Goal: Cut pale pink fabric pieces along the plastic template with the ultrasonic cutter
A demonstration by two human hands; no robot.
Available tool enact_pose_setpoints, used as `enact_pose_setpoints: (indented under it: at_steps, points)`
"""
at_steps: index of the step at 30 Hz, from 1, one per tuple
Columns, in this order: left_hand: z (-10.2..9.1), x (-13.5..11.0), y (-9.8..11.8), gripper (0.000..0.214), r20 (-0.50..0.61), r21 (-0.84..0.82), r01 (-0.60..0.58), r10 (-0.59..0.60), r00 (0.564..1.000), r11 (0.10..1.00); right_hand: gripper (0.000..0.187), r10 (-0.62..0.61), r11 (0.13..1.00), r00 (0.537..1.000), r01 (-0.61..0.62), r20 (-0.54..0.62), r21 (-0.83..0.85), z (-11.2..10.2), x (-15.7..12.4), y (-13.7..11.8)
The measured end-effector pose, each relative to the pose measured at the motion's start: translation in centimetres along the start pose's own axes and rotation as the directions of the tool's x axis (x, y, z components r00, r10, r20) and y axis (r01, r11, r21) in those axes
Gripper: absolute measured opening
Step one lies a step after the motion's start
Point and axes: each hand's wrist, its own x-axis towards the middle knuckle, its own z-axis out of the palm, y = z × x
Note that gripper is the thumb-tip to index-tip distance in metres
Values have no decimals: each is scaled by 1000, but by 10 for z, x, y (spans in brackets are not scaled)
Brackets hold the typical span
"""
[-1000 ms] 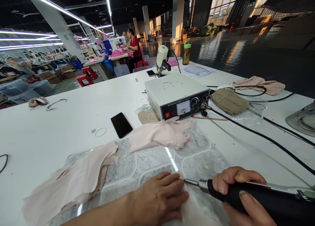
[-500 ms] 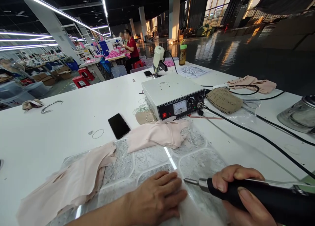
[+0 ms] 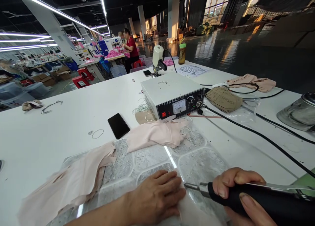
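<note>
My left hand [image 3: 157,196] lies flat with its fingers stretched out, pressing a thin pale pink fabric piece [image 3: 188,208] onto a grey stone-patterned mat [image 3: 201,163]. My right hand [image 3: 242,186] is wrapped round the black handle of an ultrasonic hand tool [image 3: 204,189]. The pointed metal tip is close beside my left fingertips, at the fabric's edge; whether it touches the cloth I cannot tell. Two more groups of pale pink fabric lie on the mat, a larger stack [image 3: 71,180] at the left and a smaller one [image 3: 157,134] at the back.
A control box [image 3: 172,91] stands behind the mat, with a black cable [image 3: 258,134] running right. Around it are a phone [image 3: 118,126], brown card patterns [image 3: 223,99], a glass jar [image 3: 297,113] and a bottle [image 3: 182,53]. Farther back, a person [image 3: 131,49] sits at a sewing machine.
The tool's tip has shifted slightly toward me along the fabric's edge. My left hand stays nearly in place, flat on the cloth.
</note>
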Motion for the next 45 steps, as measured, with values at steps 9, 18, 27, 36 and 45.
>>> enact_pose_setpoints:
  at_steps: [9,18,27,36,45]
  points:
    - [0,0,1,41,-18,4,6,-6,1000,1000,2,42,999,999,-42,1,-31,-2,-2,-2]
    - [2,1,1,41,-51,-5,5,-5,999,1000,9,-18,1000,1000,18,-14,-13,10,4,-2]
    - [-4,1,2,39,-7,5,6,-6,1000,1000,5,-22,999,999,23,-36,33,0,-1,1]
    - [-8,0,6,40,-4,-14,20,-20,1000,1000,11,61,991,989,-44,-132,127,-12,-10,-8]
    - [-11,0,11,38,35,15,28,-28,999,999,9,75,985,992,-58,-102,165,-8,-11,-11]
